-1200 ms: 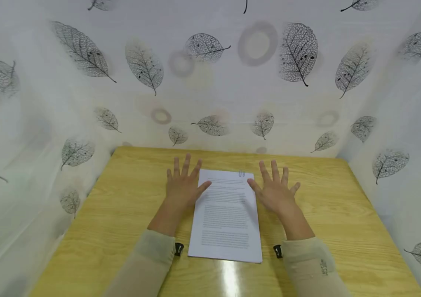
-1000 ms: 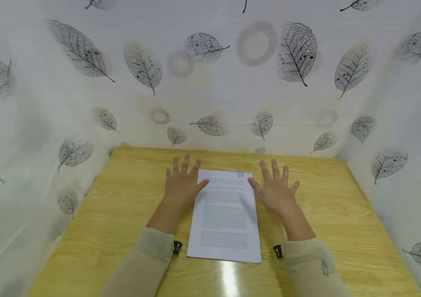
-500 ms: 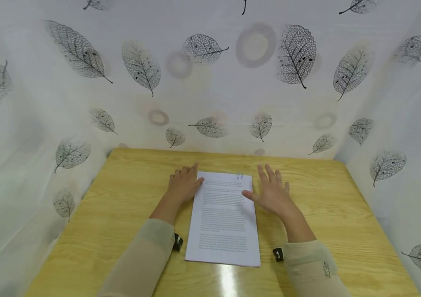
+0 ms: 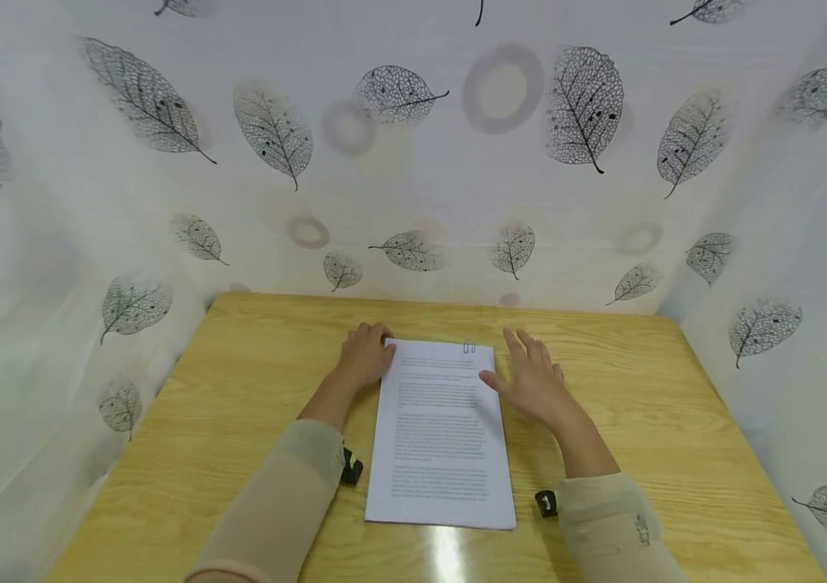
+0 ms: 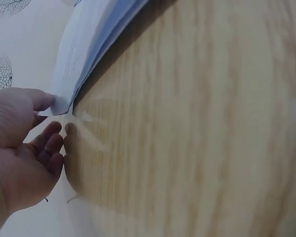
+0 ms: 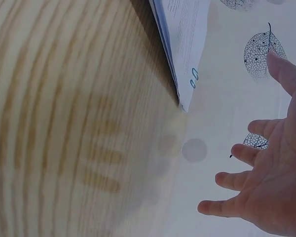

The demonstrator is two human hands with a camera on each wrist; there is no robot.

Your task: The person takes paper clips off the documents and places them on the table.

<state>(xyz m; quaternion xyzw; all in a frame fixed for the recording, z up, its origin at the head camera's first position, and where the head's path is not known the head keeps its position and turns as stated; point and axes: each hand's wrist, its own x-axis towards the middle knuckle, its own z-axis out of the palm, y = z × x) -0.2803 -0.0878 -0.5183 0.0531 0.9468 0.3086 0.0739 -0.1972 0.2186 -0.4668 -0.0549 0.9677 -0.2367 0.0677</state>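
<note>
Head view: paper stack [image 4: 438, 453] lies print side up on the wooden table [image 4: 274, 470]; two paper clips [image 4: 466, 347] at its far edge, toward the right corner. Left hand [image 4: 364, 360] at the stack's far left corner; right hand [image 4: 539, 389] beside its right edge.

Left wrist view: left hand pinches the stack's corner, remaining fingers curled.

Right wrist view: right hand spread wide, apart from the stack.

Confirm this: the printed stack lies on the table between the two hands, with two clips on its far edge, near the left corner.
Wrong corner: the head view shows the clips near the far edge's right corner. The printed stack does lie on the table between the left hand and the right hand.
</note>
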